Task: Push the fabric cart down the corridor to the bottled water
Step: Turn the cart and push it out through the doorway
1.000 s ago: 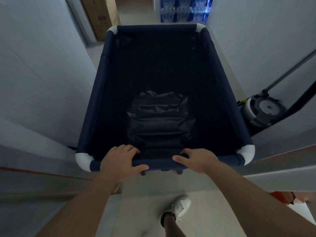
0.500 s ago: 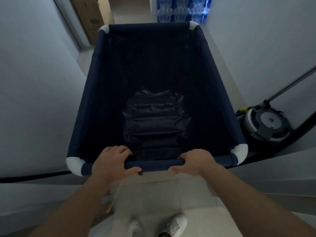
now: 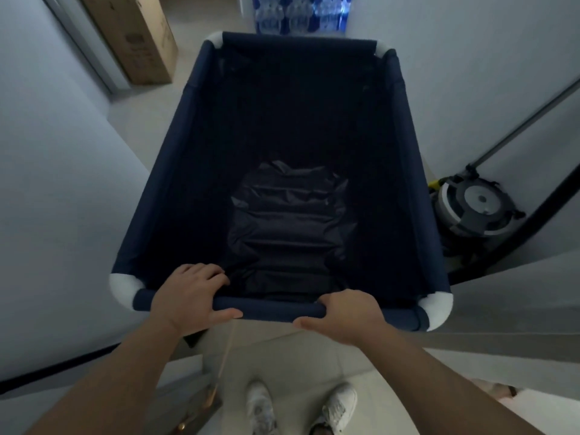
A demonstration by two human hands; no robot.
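A: Hands, status?
B: The left hand (image 3: 191,296) is closed over the near rail of the fabric cart (image 3: 175,158), fingers curled inside the rim, thumb along the outer face. The right hand (image 3: 348,315) is wrapped around the same rail, to the right of centre, thumb pointing left beneath it.

A: Cart contents?
B: One dark crumpled plastic bag (image 3: 288,227) lies on the cart bottom, toward the near end.

A: Cart position?
B: It stands on the corridor floor (image 3: 135,102) between two pale walls, long axis pointing away from the person. White corner fittings (image 3: 124,285) cap the rail ends.

A: Target?
B: The bottled water (image 3: 301,12) is stacked just beyond the far rail.

A: Surroundings?
B: A cardboard box (image 3: 131,36) leans at far left; a floor-cleaning machine (image 3: 474,208) sits just beside the cart's right wall. Two white shoes (image 3: 339,403) show below.
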